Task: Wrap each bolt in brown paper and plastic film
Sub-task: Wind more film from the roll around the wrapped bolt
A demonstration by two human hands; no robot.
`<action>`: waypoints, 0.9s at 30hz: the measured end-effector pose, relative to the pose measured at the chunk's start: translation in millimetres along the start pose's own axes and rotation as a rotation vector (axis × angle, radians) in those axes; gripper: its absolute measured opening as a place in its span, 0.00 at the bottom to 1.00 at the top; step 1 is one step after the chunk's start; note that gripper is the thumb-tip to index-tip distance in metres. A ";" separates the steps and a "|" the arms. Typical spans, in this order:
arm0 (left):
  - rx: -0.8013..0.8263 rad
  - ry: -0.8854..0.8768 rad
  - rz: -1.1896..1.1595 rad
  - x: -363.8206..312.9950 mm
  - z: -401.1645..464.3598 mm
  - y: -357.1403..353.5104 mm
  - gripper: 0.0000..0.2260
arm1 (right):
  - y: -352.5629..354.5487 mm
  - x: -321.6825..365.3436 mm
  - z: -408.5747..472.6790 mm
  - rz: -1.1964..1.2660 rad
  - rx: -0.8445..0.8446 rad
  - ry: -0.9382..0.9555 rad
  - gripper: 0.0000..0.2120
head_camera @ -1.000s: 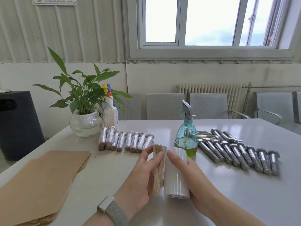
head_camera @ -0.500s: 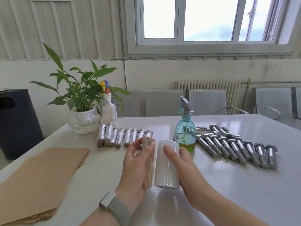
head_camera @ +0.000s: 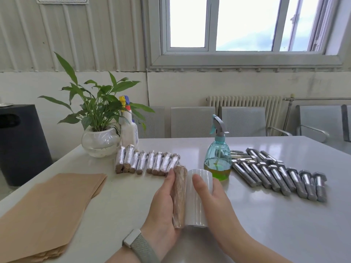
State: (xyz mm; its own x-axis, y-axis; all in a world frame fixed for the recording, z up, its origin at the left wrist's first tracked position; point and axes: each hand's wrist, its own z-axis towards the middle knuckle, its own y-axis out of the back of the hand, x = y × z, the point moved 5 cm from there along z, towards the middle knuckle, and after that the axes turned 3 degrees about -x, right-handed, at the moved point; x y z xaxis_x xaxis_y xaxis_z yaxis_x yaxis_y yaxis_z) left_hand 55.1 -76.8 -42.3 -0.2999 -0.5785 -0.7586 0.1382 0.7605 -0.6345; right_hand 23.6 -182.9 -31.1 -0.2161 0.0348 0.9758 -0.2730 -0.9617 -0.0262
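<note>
My left hand [head_camera: 163, 204] grips a bolt wrapped in brown paper [head_camera: 179, 194], held lengthwise above the table. Pressed against its right side is a white roll of plastic film [head_camera: 197, 198], which my right hand [head_camera: 214, 198] grips with the thumb on top. A row of several finished bolts in paper and shiny film [head_camera: 147, 161] lies behind my hands. Several bare steel bolts [head_camera: 281, 174] lie in a row at the right. A stack of brown paper sheets [head_camera: 43, 207] lies at the left front.
A teal spray bottle with green liquid [head_camera: 218, 158] stands just behind the roll. A potted plant in a glass bowl [head_camera: 100, 137] and a white spray bottle [head_camera: 129, 128] stand at the back left of the white table [head_camera: 284, 224]. Grey chairs [head_camera: 243, 121] line the far side.
Both hands, with the wrapped bolt and the film roll, sit further from me on the table than a second ago. The bolt now lies tighter against the roll.
</note>
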 end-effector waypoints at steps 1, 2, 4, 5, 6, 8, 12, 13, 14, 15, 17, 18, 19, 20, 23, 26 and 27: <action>0.037 0.013 0.008 1.1 -1.4 -2.3 0.21 | 0.9 0.6 0.0 -0.023 -0.007 0.001 0.27; 0.059 -0.002 0.049 2.4 -1.7 -3.5 0.21 | 1.8 1.7 0.0 -0.051 -0.009 0.009 0.27; 0.049 -0.077 0.173 5.2 0.3 -2.2 0.18 | 2.9 1.8 1.0 -0.091 -0.011 0.015 0.27; 0.032 -0.111 0.202 5.3 0.6 -2.1 0.17 | 3.3 1.3 1.9 -0.094 -0.018 0.008 0.27; 0.014 -0.138 0.218 4.2 0.2 -2.0 0.16 | 2.9 0.8 2.9 -0.089 -0.023 -0.003 0.28; 0.001 -0.184 0.236 -1.5 0.1 -3.7 0.15 | 1.7 2.2 5.1 -0.029 -0.012 -0.033 0.28; -0.027 -0.252 0.256 -16.3 0.6 -6.2 0.20 | 0.6 9.8 4.3 0.133 0.110 -0.094 0.23; -0.039 -0.265 0.262 -18.2 1.3 -5.9 0.22 | 0.2 10.1 3.4 0.126 0.113 -0.087 0.23; -0.039 -0.278 0.267 -18.8 1.2 -6.7 0.22 | -1.3 10.1 2.3 0.118 0.104 -0.064 0.23; -0.026 -0.289 0.266 -18.1 0.8 -7.6 0.21 | -3.2 10.7 0.5 0.102 0.087 -0.035 0.24; -0.001 -0.289 0.228 -14.7 -1.6 -8.1 0.20 | -5.6 12.1 -4.0 0.024 0.041 0.033 0.24; 0.006 -0.268 0.194 -13.0 -3.4 -8.4 0.22 | -5.2 12.3 -5.5 -0.021 0.020 0.069 0.25; 0.017 -0.226 0.151 -11.2 -5.0 -8.7 0.24 | -4.2 14.3 -7.1 -0.068 0.007 0.101 0.25; 0.030 -0.175 0.101 -10.4 -6.2 -9.4 0.26 | -2.7 16.7 -8.1 -0.114 -0.004 0.127 0.25; 0.083 -0.116 0.001 -11.7 -2.8 -9.1 0.28 | 4.4 18.8 -4.8 -0.230 -0.063 0.130 0.27; 0.083 -0.104 0.040 -13.3 1.0 -8.9 0.20 | 6.9 17.6 -2.2 -0.255 -0.086 0.123 0.30; 0.091 -0.103 0.062 -13.4 1.0 -9.7 0.19 | 7.8 18.3 -1.2 -0.240 -0.098 0.110 0.31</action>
State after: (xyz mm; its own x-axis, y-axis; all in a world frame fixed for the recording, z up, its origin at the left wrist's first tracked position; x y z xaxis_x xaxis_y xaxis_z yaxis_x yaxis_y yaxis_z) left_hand 58.7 -76.8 -26.2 -0.1904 -0.5616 -0.8052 0.2395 0.7688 -0.5929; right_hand 16.4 -189.4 -13.6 -0.2331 0.2931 0.9272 -0.4165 -0.8917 0.1771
